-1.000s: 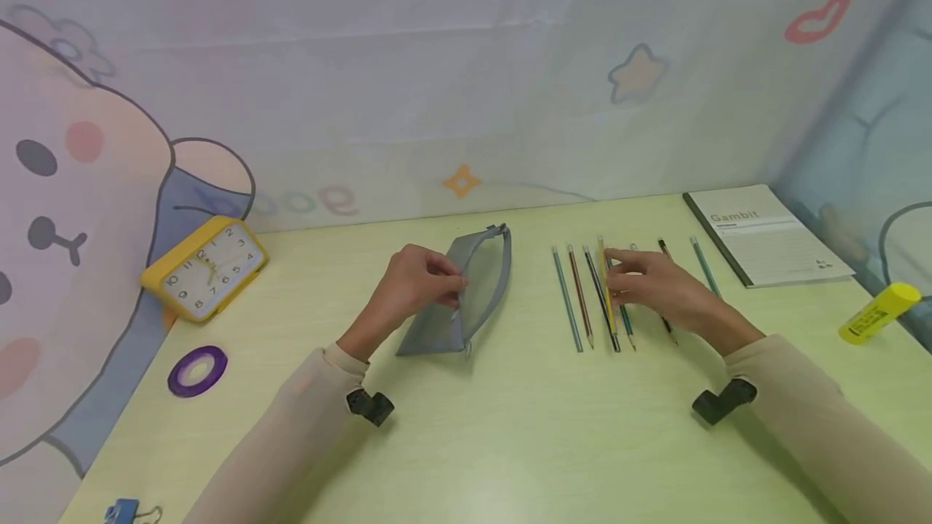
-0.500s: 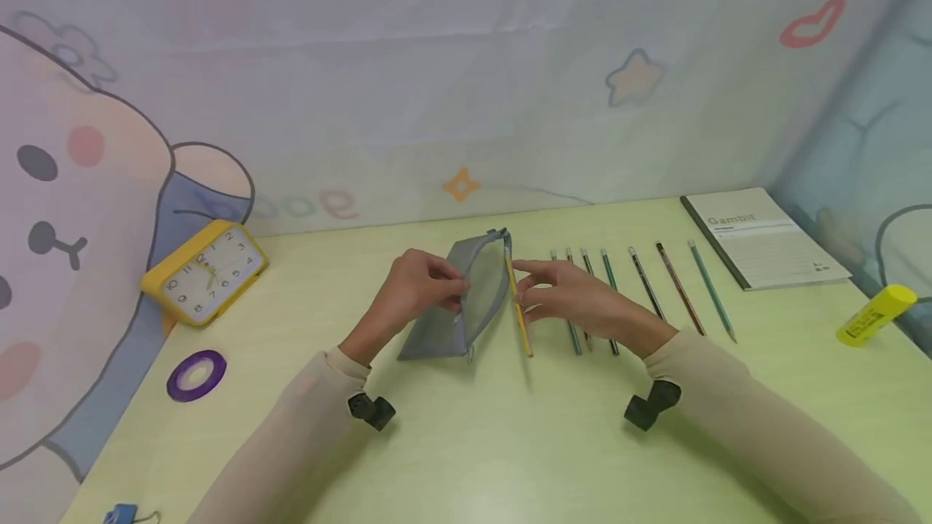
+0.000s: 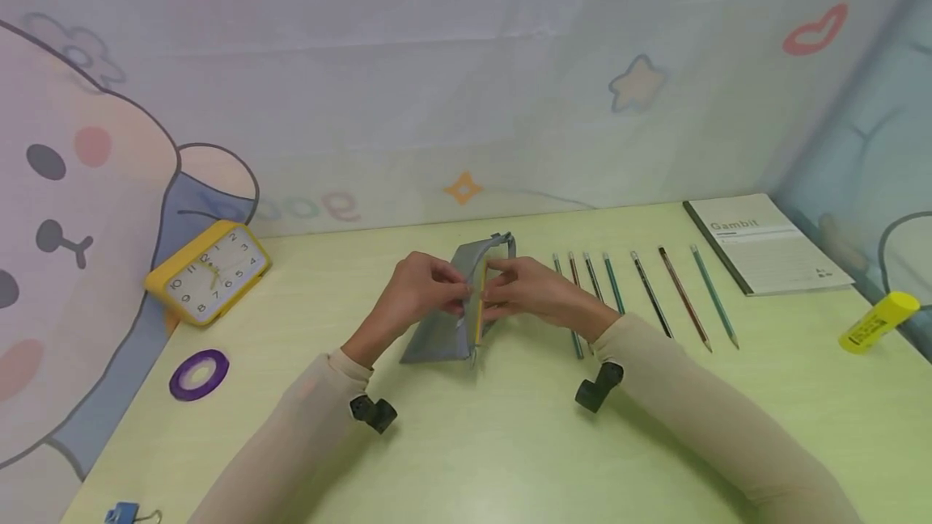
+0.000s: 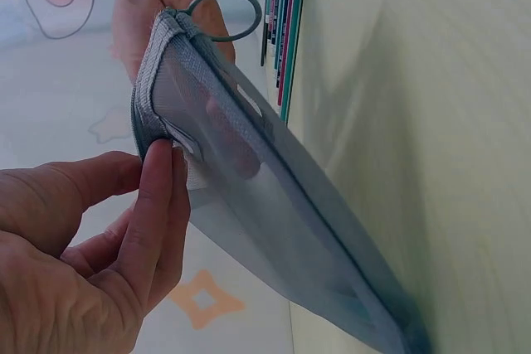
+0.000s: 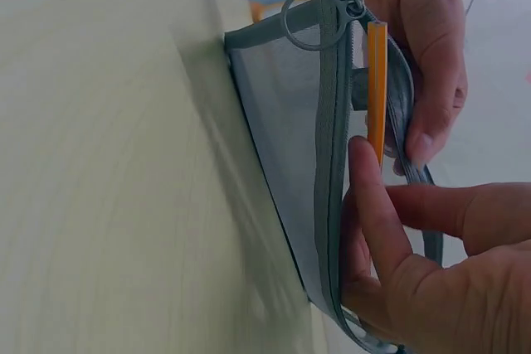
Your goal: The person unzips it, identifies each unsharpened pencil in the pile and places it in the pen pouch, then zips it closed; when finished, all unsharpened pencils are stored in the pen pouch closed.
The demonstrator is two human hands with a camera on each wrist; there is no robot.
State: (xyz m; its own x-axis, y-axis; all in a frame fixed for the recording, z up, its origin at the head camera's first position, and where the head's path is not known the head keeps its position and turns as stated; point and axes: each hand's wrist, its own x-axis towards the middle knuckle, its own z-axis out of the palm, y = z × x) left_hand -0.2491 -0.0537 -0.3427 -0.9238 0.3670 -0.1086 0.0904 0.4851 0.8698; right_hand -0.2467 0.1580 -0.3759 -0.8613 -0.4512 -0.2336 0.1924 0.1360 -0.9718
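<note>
A grey mesh zip pouch (image 3: pixel 444 330) stands on its long edge on the table, its zipped mouth spread apart toward the right. My left hand (image 3: pixel 429 288) pinches one lip of that mouth between thumb and fingers, as the left wrist view shows around the pouch's edge (image 4: pixel 149 122). In my right hand (image 3: pixel 535 293) is a yellow pencil (image 5: pixel 377 89), gripped between thumb and fingers and lying lengthwise at the mouth. Seen from the right wrist, the pencil is between the two zip edges, near the ring pull (image 5: pixel 311 18). The right fingertips reach inside the opening.
Several pencils lie in a row right of the pouch, among them a dark red pencil (image 3: pixel 684 297) and a green pencil (image 3: pixel 715 297). Beyond are a notebook (image 3: pixel 772 245) and a yellow glue stick (image 3: pixel 879 322). Leftward sit a yellow clock (image 3: pixel 207 272), purple tape roll (image 3: pixel 199 374) and blue binder clip (image 3: pixel 122 513).
My right hand has picked up the yellow pencil from the row and carried it left into the pouch's mouth. The left hand has kept its pinch on the pouch edge.
</note>
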